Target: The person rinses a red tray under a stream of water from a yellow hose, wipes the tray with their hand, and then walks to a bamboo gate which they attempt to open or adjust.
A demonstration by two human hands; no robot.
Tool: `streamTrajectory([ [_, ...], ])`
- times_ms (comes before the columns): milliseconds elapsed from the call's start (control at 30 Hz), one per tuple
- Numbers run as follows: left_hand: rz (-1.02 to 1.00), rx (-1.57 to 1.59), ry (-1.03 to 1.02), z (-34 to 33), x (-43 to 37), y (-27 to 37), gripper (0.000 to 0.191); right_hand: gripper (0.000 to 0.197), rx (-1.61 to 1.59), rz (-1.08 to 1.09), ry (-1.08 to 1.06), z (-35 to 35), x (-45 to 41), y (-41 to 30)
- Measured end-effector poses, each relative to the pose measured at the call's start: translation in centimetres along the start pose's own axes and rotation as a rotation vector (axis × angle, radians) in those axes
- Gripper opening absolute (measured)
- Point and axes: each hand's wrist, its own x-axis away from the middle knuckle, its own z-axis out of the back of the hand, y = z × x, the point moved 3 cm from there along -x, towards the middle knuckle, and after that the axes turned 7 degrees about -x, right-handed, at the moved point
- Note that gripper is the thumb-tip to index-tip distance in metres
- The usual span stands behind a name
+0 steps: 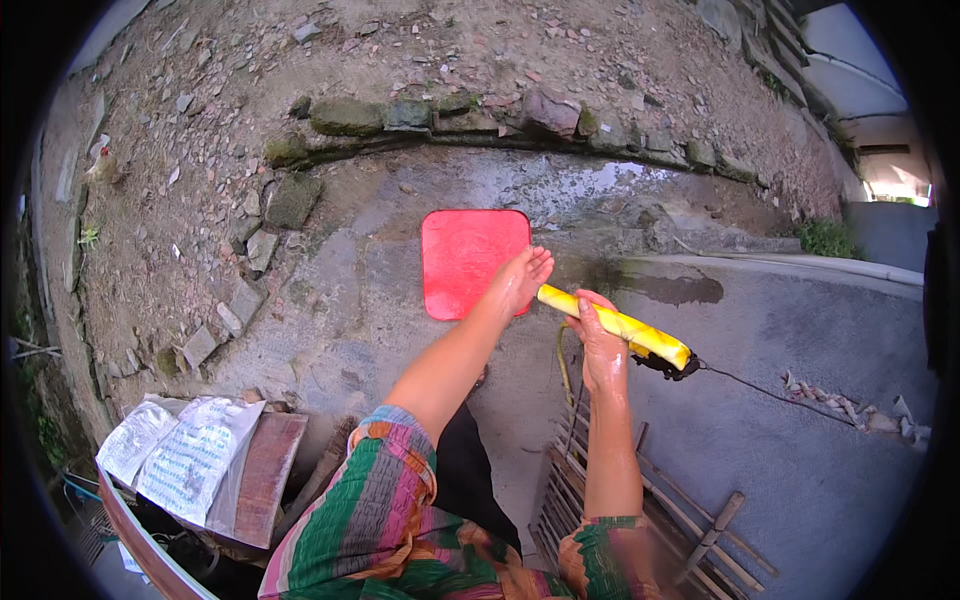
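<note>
My right hand (601, 337) grips a yellow patterned tube-shaped thing (637, 330), whose exact kind I cannot tell. The tube slants down to the right, and a black, ragged piece (667, 367) hangs under its lower end, where a thin dark cord (772, 399) leads off to the right. My left hand (525, 274) is wet and holds nothing; its fingers are near the tube's upper left end and partly curled. Beneath the left hand is a square red stool seat or lid (472, 259) with rounded corners, over the wet concrete.
A slatted wooden rack (716, 534) stands at the lower right beside the grey concrete wall. Rough stones (345, 118) edge the rubble ground ahead. At the lower left, printed plastic sacks (191, 457) lie on a reddish board (270, 480). A chicken (103, 169) is far left.
</note>
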Motion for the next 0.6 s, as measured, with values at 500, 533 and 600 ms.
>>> streamTrajectory([
  [500,-0.641,-3.162,-0.258,-3.9,0.2,-0.2,0.028,0.022,-0.060,-0.026,-0.029,-0.9,1.7,-1.3],
  [533,-0.674,-3.204,-0.271,-3.5,-0.1,-0.3,0.028,0.022,-0.060,-0.026,-0.033,-1.1,2.2,-1.6],
  [600,-0.521,-3.222,-0.263,-3.3,-0.6,-0.2,0.029,0.021,-0.132,-0.074,-0.066,-1.3,3.5,-2.3],
])
